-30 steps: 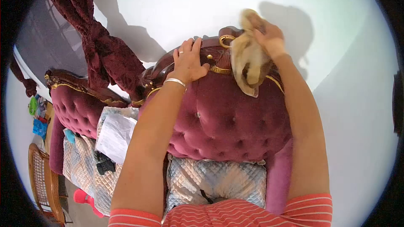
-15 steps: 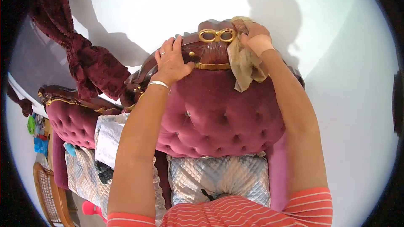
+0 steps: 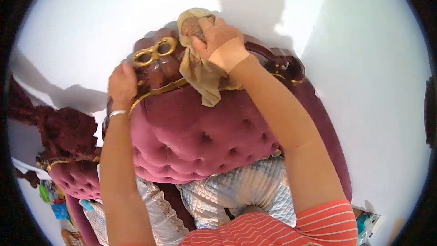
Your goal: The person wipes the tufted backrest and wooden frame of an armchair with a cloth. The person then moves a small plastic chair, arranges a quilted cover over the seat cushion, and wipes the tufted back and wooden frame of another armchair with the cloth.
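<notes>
My right hand [image 3: 223, 41] is closed around a crumpled beige-brown cloth [image 3: 202, 79]. The cloth lies against the carved dark wooden crest [image 3: 160, 70] of a sofa back, just right of its gold double-ring ornament [image 3: 155, 52]. One end of the fabric hangs down over the tufted burgundy upholstery [image 3: 195, 130]. At the crest's left side is my left hand [image 3: 122, 82], touching or very near the wood. Its fingers are blurred, so their grip is unclear. A pale bracelet circles that wrist.
Quilted light-blue and white covers [image 3: 246, 187] lie on the seat below. A second burgundy sofa section [image 3: 75, 177] stands at the left, beneath a dark red gathered fabric [image 3: 68, 130]. The white wall [image 3: 173, 0] rises behind the sofa. Teal and white items [image 3: 364, 228] sit at lower right.
The view has shifted right, so the sofa appears further left and tilted. My left hand has gone from spread on the crest to its left side. The cloth stays in my right hand.
</notes>
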`<state>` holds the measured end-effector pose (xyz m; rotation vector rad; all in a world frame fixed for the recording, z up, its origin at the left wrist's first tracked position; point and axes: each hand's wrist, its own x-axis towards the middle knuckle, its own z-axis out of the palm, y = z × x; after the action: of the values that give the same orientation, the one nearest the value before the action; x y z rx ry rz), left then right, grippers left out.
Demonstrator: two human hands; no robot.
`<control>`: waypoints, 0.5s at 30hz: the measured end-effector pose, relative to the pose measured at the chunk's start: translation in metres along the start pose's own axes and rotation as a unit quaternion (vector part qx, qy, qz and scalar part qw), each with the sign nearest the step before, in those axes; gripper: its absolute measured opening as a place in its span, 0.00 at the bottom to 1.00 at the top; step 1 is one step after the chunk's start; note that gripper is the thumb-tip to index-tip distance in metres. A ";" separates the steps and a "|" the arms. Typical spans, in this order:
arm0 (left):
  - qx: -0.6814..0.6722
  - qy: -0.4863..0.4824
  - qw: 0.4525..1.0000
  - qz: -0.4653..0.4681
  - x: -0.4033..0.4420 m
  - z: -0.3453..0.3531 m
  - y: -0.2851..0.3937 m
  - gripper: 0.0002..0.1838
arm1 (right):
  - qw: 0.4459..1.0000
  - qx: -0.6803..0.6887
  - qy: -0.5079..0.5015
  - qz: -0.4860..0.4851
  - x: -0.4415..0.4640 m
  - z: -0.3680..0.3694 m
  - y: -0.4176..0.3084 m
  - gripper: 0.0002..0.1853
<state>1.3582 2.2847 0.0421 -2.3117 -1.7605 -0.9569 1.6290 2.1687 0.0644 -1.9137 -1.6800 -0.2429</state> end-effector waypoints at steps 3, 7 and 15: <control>-0.022 0.040 0.999 0.030 -0.002 0.002 -0.002 0.27 | 0.994 0.086 0.038 0.051 0.000 0.015 0.086 0.25; -0.018 0.046 0.999 0.022 -0.003 0.000 -0.001 0.28 | 0.991 -0.035 -0.015 0.128 -0.027 0.014 0.168 0.25; -0.019 0.073 0.993 0.094 0.000 0.013 -0.021 0.28 | 0.954 -0.117 -0.078 0.266 -0.072 0.024 0.283 0.23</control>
<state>1.3452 2.2972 0.0249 -2.3132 -1.4522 -1.1022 1.8792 2.1079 -0.0748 -2.5391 -1.1998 -0.0790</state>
